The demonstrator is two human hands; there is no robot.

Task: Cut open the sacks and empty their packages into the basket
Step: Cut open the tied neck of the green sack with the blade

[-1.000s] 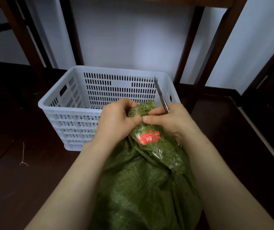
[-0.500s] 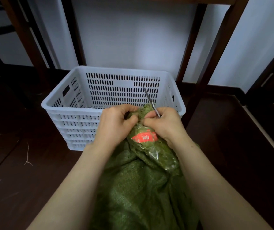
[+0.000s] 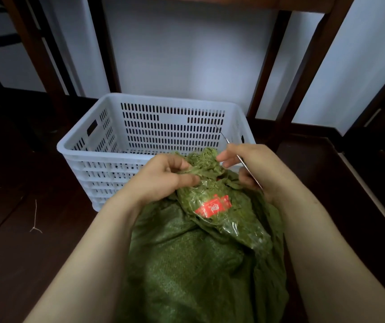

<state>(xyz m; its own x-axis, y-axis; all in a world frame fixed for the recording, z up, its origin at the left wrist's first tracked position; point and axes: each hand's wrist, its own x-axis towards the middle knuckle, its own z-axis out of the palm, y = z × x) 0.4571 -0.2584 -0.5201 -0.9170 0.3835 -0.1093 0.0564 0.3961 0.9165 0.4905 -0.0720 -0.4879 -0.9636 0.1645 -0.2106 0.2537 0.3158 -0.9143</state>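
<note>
**Both hands at the neck of the sack**

The left hand (image 3: 163, 180) grips the bunched neck of the green sack (image 3: 186, 264), with its fingers curled into the gathered weave and the thumb pressed across the front. The right hand (image 3: 254, 166) holds a thin metal blade (image 3: 224, 136). The blade runs slantwise through the palm with the lower fingers curled round it, and its tip points far and left, over the basket's right corner. The forefinger and thumb of that hand reach toward the frayed top of the neck; whether they touch it cannot be told.

Just below the neck, the sack is wrapped in clear tape (image 3: 240, 229) that bears a red label (image 3: 213, 206). The rest of the sack lies slack between the forearms, at the near middle of the scene.

The white basket (image 3: 107, 154) stands on the dark floor (image 3: 23, 229) just beyond the hands. The sack's top rises in front of its near right edge. Dark table legs (image 3: 303, 78) and a pale wall (image 3: 186, 54) stand behind it.
</note>
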